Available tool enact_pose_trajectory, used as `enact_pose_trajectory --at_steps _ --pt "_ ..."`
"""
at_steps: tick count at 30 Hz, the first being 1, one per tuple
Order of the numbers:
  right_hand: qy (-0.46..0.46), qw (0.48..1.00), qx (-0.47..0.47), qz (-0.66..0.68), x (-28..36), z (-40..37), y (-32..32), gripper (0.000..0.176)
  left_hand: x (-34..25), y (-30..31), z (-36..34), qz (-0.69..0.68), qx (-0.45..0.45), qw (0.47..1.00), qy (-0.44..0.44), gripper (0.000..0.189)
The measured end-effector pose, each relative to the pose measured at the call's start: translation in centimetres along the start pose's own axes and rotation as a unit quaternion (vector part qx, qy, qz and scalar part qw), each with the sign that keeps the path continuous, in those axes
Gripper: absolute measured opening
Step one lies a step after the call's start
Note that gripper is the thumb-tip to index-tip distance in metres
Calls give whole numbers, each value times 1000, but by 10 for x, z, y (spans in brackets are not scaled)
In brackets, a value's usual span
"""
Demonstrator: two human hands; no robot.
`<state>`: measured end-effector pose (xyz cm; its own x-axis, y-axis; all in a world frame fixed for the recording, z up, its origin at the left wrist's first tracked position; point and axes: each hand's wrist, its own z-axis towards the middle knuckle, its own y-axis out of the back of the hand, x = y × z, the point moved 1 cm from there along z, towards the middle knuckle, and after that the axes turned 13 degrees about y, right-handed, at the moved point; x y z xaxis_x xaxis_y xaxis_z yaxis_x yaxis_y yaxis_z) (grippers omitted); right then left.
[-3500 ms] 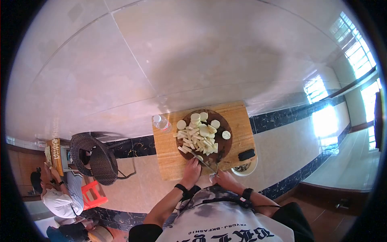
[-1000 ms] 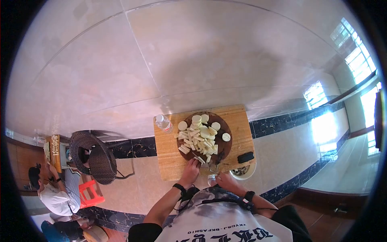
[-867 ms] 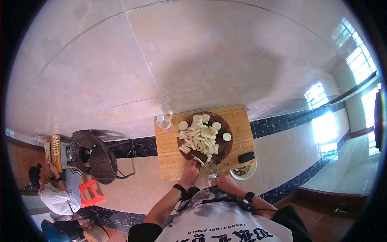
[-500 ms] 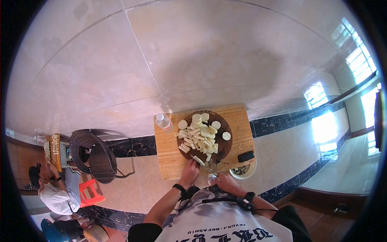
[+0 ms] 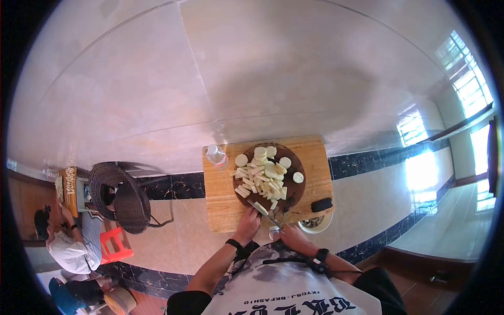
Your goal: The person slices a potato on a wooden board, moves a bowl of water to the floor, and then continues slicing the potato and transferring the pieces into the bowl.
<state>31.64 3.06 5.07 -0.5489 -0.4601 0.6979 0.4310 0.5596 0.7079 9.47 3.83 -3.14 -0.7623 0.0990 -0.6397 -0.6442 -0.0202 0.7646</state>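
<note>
At the near edge of the round dark board, my left hand is closed on a pale cut piece. My right hand grips a knife, whose blade reaches up and left beside that piece. Pale sticks lie heaped in the middle of the board. Several round pale slices are around the heap, with one apart at the right. The board rests on a wooden table.
A clear bottle stands at the table's back left. A black object lies near the right edge, above a white bowl. At left are a wicker chair, a red stool and a seated person; another person sits below.
The knife has swung from low by my right hand up to the piece at my left hand. The view has shifted slightly.
</note>
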Motion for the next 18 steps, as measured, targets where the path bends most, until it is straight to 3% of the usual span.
enact_pose_trajectory --at_steps 3,6,10,12,15,18 --pt "-92 994 48 41 7 19 3 28 -1 3 1 22 -4 999 -26 24" --pt "-169 983 33 71 1 25 -4 33 -4 9 5 51 -1 998 -45 25" --pt "-115 991 1 68 -2 20 0 33 0 7 7 76 34 995 -49 27" --pt "-117 990 -52 66 -6 12 -2 33 1 5 9 85 36 994 -64 27" --pt "-128 991 18 28 6 8 19 35 5 3 10 84 21 992 -96 27" --pt "-171 981 -38 81 4 8 15 37 7 4 14 69 43 993 -81 28"
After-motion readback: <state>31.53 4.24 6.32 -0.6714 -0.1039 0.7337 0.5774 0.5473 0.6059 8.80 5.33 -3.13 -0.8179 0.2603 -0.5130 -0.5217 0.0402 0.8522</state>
